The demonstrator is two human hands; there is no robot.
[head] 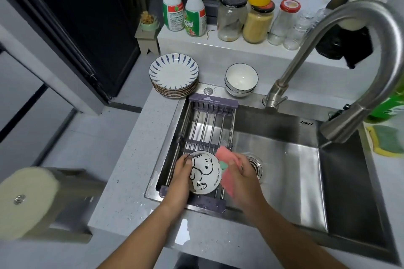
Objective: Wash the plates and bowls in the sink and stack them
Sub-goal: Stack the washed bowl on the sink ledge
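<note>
My left hand [180, 176] grips a white bowl [204, 173] with a black cartoon dog on its outside, held tilted over the purple drying rack [207, 124] at the sink's left end. My right hand [240, 172] holds a pink sponge [227, 159] against the bowl's right side. A stack of several white plates with blue leaf marks [174, 74] sits on the counter behind the sink. Beside it stand stacked white bowls [241, 79].
The steel sink [284, 159] has a drain [253, 165] right of my hands. The curved faucet [341, 61] arches over its right half. Spray bottles [183, 11] and jars [258, 19] line the back ledge. A green-yellow sponge [387, 141] lies at the right edge.
</note>
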